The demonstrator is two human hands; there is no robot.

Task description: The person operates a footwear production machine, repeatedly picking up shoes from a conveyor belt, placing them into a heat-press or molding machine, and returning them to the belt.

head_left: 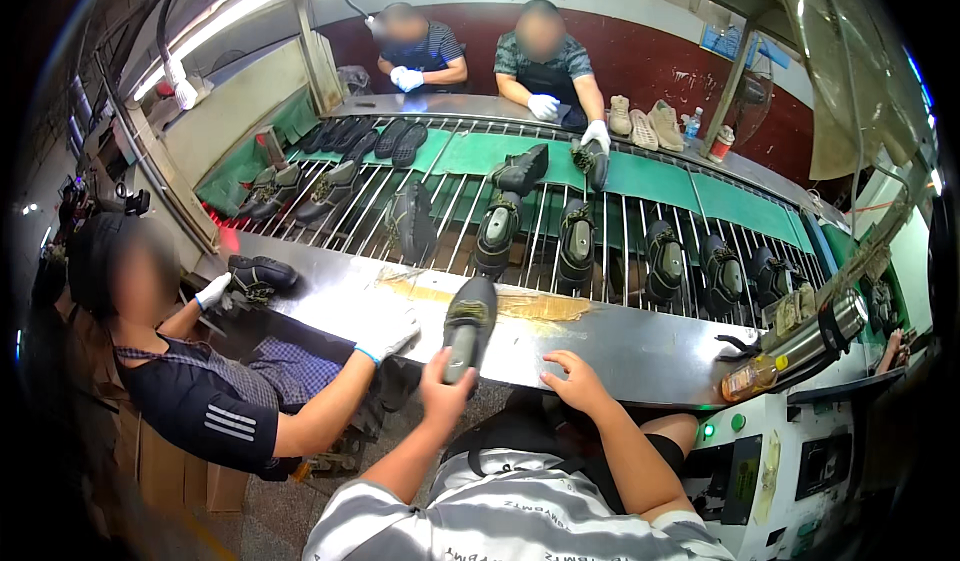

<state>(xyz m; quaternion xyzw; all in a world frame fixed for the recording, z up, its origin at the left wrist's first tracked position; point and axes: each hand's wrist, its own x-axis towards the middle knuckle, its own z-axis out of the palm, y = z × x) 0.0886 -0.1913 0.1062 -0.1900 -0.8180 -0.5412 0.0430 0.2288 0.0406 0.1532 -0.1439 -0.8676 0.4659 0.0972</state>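
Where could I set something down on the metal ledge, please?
The metal ledge is bare between your right hand and the amber bottle, and between the nearest co-worker's shoe and outstretched glove. Its right end is crowded by bottle and flask, the conveyor by shoes.

Before you runs the tabletop [650, 351], with the conveyor [655, 186] behind it carrying rows of shoes [576, 246]. Your left hand [447, 391] has one shoe [471, 316] over the near edge; your right hand [580, 381] is to its right. On your left is a co-worker [200, 401], with footwear [262, 276] on the tabletop's left end. By its right end are a flask [835, 326] and a bottle [755, 378]; a machine [770, 451] stands to your right. Across the conveyor, two workers [540, 69] are behind the far ledge [440, 106].
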